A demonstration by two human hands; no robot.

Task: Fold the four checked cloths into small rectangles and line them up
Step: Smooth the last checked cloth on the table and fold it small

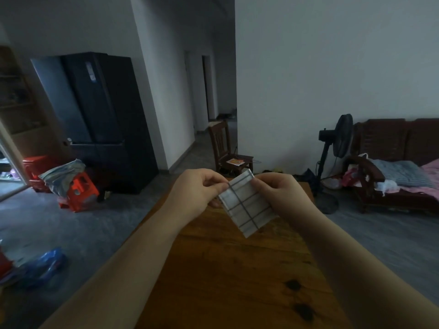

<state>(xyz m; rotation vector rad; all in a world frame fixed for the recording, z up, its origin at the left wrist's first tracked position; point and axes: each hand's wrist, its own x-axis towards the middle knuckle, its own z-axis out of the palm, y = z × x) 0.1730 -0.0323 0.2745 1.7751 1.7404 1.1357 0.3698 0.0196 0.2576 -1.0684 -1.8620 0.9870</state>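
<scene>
You hold one checked cloth in both hands, up over the far half of the wooden desk. The cloth is white with dark grid lines and is folded to a small rectangle. It sits tilted, top corner pointing away and to the right, bottom corner toward you. Stacked layers show along its left edge. Can't tell if the bottom corner touches the desk or hangs just above it.

Your left hand is on the cloth's upper left edge. Its fingers are curled in, with thumb and forefinger pinching the fabric near the top. Your right hand is on the upper right edge. Its fingers are curled too, tips closed on the cloth, the rest of the grip hidden behind the fabric. Both forearms come in from the bottom corners, bare, and cross over the desk edges.

The desk top is brown wood with two dark knots near the right front.

Around the room:
- A dark fridge stands against the left wall.
- Red plastic stools sit on the floor in front of it, with a crumpled bag on top.
- Blue plastic lies on the floor at lower left.
- A wooden chair stands beyond the desk, with something flat on its seat.
- A standing fan is to the right.
- Next to it is a dark wooden sofa with bedding piled on it.
</scene>
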